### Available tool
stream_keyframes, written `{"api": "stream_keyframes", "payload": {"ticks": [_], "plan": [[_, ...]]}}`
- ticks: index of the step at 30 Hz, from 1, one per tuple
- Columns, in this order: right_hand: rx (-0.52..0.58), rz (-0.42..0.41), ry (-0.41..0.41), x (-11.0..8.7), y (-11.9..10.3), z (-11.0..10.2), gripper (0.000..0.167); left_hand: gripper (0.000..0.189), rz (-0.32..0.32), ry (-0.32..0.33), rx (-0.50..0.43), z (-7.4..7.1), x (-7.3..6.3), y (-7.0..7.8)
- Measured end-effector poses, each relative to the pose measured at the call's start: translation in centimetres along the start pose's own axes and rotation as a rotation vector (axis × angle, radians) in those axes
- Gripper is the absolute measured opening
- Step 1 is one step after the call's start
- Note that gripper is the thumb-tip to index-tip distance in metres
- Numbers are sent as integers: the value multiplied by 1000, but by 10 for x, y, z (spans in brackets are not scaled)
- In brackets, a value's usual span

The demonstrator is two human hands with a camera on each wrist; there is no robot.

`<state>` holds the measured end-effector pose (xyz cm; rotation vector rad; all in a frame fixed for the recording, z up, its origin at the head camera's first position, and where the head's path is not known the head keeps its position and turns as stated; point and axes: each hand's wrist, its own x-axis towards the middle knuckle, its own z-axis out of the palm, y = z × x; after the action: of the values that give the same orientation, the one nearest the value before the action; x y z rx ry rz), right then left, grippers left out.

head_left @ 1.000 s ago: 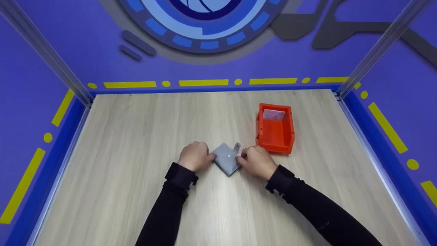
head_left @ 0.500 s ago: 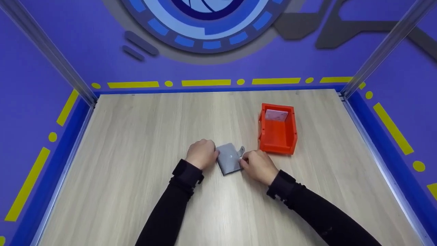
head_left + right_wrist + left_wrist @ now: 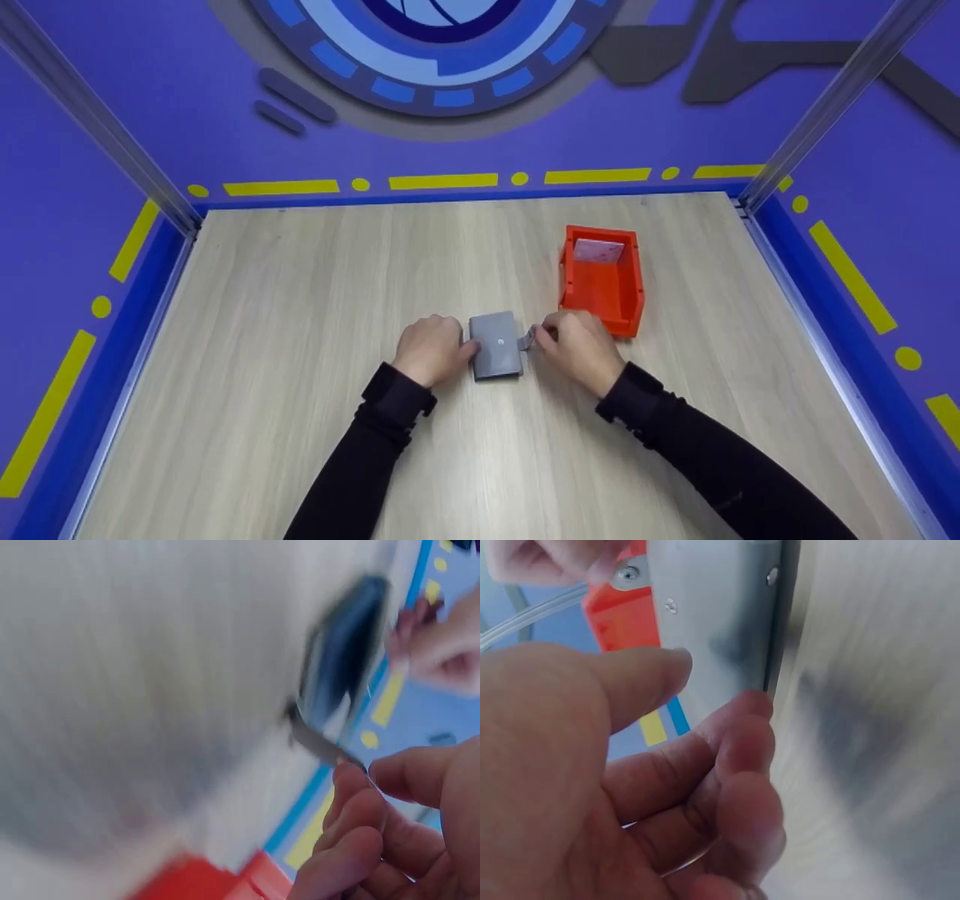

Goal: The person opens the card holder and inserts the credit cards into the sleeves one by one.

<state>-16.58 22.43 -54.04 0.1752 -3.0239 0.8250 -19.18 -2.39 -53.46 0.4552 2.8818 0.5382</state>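
Observation:
A small grey wallet (image 3: 496, 352) with a little emblem on its cover lies on the wooden table in the head view. My left hand (image 3: 431, 349) grips its left edge, the thumb over the cover and the index fingertip at the edge in the left wrist view. On the opposite side, my right hand (image 3: 579, 345) pinches the end of the wallet's strap (image 3: 319, 742) between thumb and fingers. The strap sticks out from the wallet, and a metal snap (image 3: 630, 573) shows on it in the left wrist view. The wallet's underside is hidden in the head view.
Just beyond my right hand stands a red bin (image 3: 598, 281), with a pinkish card (image 3: 598, 250) at its back wall. Blue-purple panels (image 3: 450, 154) with yellow marks enclose the table (image 3: 322, 285) at the back and sides.
The wallet has turned from a diagonal position to nearly square with the table. My right hand has shifted from the wallet's right edge to the strap, which now points right.

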Motion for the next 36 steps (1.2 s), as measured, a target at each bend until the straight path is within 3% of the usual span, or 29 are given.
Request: {"api": "stream_keyframes", "payload": {"ticks": [5, 12, 20, 29, 36], "plan": [[-29, -6, -47, 8, -1, -6, 21, 57, 29, -21, -48, 6, -11, 0], [-22, -29, -123, 9, -1, -1, 21, 56, 36, -50, -80, 22, -12, 3], [-33, -109, -172, 18, -16, -3, 26, 52, 41, -23, -59, 17, -12, 3], [-195, -242, -185, 25, -38, 12, 27, 48, 53, -23, -62, 19, -9, 2], [-261, -295, -217, 30, -43, 23, 25, 46, 53, -33, -56, 20, -7, 2]]}}
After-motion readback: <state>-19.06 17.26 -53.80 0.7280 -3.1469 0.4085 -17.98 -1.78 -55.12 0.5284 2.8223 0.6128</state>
